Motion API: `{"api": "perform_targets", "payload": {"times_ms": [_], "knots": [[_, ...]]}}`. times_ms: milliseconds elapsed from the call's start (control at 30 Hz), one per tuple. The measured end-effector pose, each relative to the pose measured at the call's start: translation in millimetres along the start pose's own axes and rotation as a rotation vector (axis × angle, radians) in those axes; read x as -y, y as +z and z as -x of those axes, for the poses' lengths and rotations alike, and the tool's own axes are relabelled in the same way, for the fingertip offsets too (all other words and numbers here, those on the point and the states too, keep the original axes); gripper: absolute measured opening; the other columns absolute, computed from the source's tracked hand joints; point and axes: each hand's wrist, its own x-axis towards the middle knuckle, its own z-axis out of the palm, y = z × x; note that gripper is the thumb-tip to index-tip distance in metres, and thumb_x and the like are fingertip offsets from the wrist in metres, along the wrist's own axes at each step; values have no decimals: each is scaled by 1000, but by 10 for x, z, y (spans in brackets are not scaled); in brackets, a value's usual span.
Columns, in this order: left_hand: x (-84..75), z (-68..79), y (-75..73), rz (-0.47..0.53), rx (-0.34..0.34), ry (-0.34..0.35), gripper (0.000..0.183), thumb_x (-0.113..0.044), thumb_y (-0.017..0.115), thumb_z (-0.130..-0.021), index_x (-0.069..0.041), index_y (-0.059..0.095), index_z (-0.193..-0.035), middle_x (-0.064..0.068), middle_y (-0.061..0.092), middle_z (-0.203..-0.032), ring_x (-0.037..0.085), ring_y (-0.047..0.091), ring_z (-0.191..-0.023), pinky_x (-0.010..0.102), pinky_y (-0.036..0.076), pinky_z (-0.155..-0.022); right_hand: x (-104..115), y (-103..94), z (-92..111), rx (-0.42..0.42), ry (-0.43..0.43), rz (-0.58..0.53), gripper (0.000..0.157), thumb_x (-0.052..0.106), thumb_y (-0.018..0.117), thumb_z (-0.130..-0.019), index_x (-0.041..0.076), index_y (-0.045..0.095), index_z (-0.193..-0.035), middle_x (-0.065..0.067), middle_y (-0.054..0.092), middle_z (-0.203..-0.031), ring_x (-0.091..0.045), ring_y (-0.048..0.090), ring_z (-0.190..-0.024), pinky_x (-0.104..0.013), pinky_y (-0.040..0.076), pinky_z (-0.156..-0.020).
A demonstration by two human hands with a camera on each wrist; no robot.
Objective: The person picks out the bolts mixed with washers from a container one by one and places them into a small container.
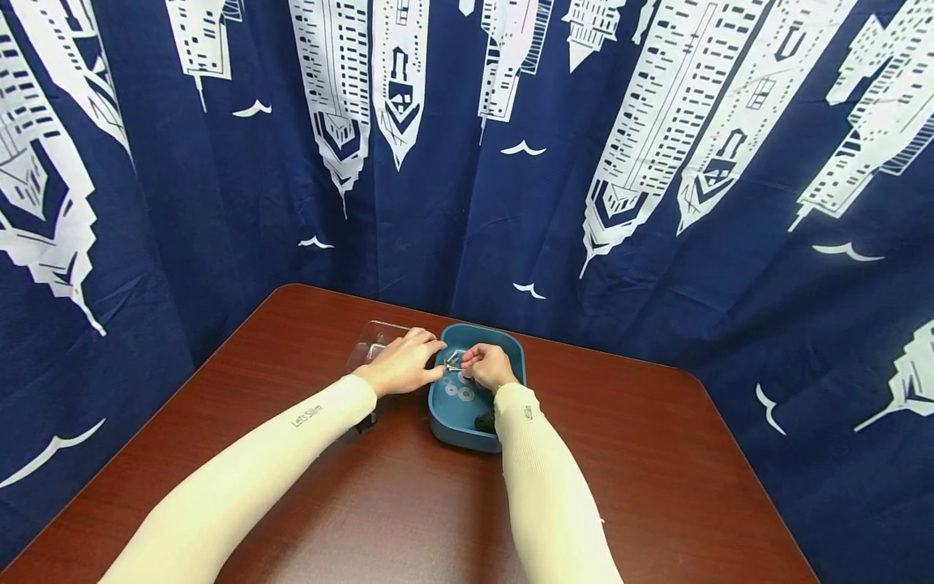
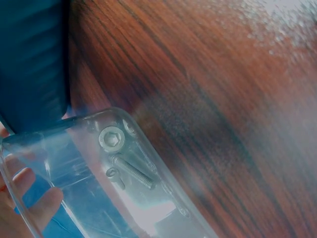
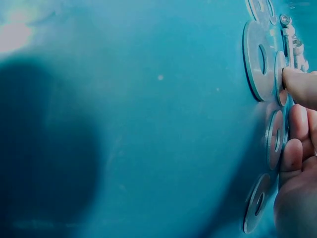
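Note:
A blue bin [image 1: 447, 418] holds flat metal washers [image 1: 465, 394] and several screws [image 1: 453, 362]. My left hand [image 1: 403, 362] is at the bin's left rim, with its fingers extended toward the screws. In the left wrist view its fingers [image 2: 47, 206] show through the wall of a clear plastic container [image 2: 74, 173]. A large socket-head bolt [image 2: 131, 171] and smaller hardware lie in that container. My right hand [image 1: 490, 367] reaches into the bin with bent fingers. In the right wrist view a fingertip [image 3: 299, 88] is against a washer [image 3: 281, 82], near upright screws [image 3: 287, 37]; any grip is hidden.
The clear container [image 1: 368, 341] stands left of the bin on the brown wooden table [image 1: 627, 454]. Dark items [image 1: 485, 421] lie at the bin's near right corner, partly behind my right wrist. A blue curtain [image 1: 467, 203] hangs behind the table.

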Motion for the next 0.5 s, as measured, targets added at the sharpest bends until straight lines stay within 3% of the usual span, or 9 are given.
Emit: {"api": "perform_targets", "payload": {"times_ms": [500], "knots": [[5, 4, -19, 1, 16, -12, 53, -41, 62, -96, -11, 59, -140, 11, 56, -139, 28, 45, -134, 48, 41, -111, 13, 2, -15, 8, 10, 13, 15, -8, 72, -79, 2, 70, -89, -4, 66, -72, -13, 53, -56, -25, 41, -47]]}}
